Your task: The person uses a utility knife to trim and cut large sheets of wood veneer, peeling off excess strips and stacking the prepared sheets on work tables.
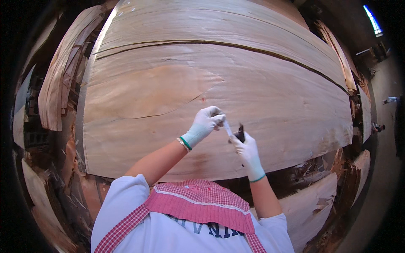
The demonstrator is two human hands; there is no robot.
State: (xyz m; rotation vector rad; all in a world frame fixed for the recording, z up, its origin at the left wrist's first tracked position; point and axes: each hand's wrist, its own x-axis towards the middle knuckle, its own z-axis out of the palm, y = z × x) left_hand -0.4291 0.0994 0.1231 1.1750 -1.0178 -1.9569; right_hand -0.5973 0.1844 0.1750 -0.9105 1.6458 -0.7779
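Both hands wear white knitted gloves with green cuffs and are over a large pale wood veneer sheet [270, 109]. My left hand [207, 120] is closed in a pinch at the upper end of a short white strip [228, 128], which looks like tape. The strip runs down to my right hand [248, 154], closed round a small black tool [240, 134]. What kind of tool it is cannot be made out, since the fingers cover much of it. Beyond the hands, a curved split [168, 113] runs through the sheet, with a small red mark [203, 99] near it.
A long dark gap [202, 41] crosses the veneer farther away. Torn veneer strips [63, 76] hang at the left. Broken veneer pieces [312, 206] lie at the lower right. Concrete floor [382, 147] runs along the right side. A pink checked apron [198, 202] covers my front.
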